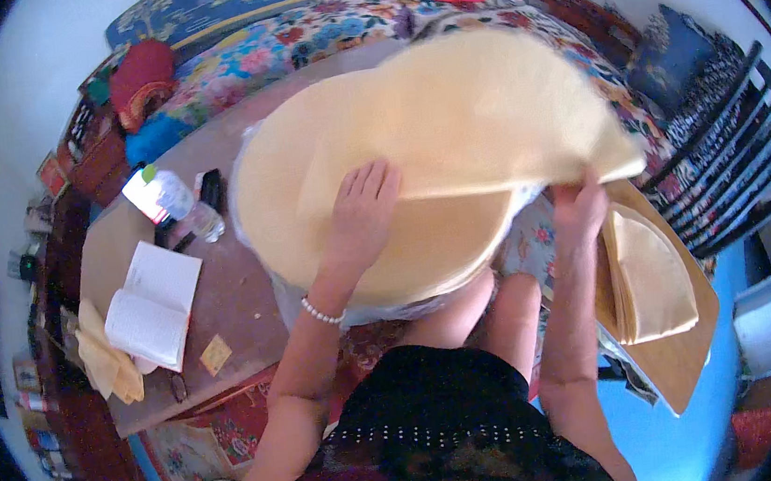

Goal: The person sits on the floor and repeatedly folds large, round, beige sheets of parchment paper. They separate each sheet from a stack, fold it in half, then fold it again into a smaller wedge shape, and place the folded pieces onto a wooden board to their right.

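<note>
A stack of thin, round, pale-yellow sheets point(457, 247), which look like bean-curd skin, lies over clear plastic in front of me. The top sheet point(498, 102) is partly raised, slightly blurred, and spreads past the stack to the right. Its near edge runs as a fold from one hand to the other. My left hand point(367, 203) rests flat on it, fingers together, a pearl bracelet at the wrist. At the right end, my right hand point(580, 202) pinches the sheet's edge. Just beyond that hand, folded sheets point(653, 276) form a fan-shaped pile on a wooden board point(687, 364).
On the left of the brown table point(237, 305) are an open notebook point(167, 277), a clear plastic bottle point(188, 205), a lit phone point(143, 195), and a crumpled yellow sheet point(107, 358). A black slatted chair back point(722, 156) stands right. Floral bedding point(308, 37) lies beyond the table.
</note>
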Demonstrator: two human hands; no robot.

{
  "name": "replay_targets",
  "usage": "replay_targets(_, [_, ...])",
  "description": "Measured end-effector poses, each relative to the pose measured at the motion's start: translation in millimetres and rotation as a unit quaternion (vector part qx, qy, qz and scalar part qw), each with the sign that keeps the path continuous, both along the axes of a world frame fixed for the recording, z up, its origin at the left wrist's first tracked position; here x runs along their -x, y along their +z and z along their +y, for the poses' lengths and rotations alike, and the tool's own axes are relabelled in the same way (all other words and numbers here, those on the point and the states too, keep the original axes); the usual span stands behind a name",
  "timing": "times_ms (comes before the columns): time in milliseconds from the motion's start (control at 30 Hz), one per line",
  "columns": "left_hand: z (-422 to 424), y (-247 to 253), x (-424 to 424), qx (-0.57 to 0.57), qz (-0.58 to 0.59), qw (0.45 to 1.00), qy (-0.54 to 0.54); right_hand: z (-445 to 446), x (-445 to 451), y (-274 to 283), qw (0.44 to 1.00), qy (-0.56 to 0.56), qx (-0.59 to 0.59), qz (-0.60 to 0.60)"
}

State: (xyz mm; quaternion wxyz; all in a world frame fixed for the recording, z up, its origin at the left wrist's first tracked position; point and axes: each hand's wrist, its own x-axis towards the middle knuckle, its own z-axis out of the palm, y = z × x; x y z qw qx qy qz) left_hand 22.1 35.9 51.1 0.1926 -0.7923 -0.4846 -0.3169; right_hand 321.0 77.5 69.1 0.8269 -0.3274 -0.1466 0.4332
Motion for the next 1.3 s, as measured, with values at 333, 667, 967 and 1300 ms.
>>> replay_targets(333, [-20.6,-47.6,5.1,0.184,0.095,0.974,0.086,-51.2,-58.7,-127.6,0.984,-0.010,0.174,0.021])
replay_targets(667, [-48.0,-72.9,-35.9,0.160,0.040,0.986,0.028,-61.8,-13.6,-62.3,0.980,-0.072,0.088,-0.163])
replay_targets(967, [-69.8,-72.0,-102.1,0.194,-0.036,0.978,-0.066,-45.6,109.9,6.8,0.595,-0.041,-0.097,-0.797])
replay_targets(1300, [-65.1,-112.1,-96.8,0.283,-0.260,0.906,-0.176,-28.9,210.6,-68.7,0.340,0.083,-0.175,-0.920])
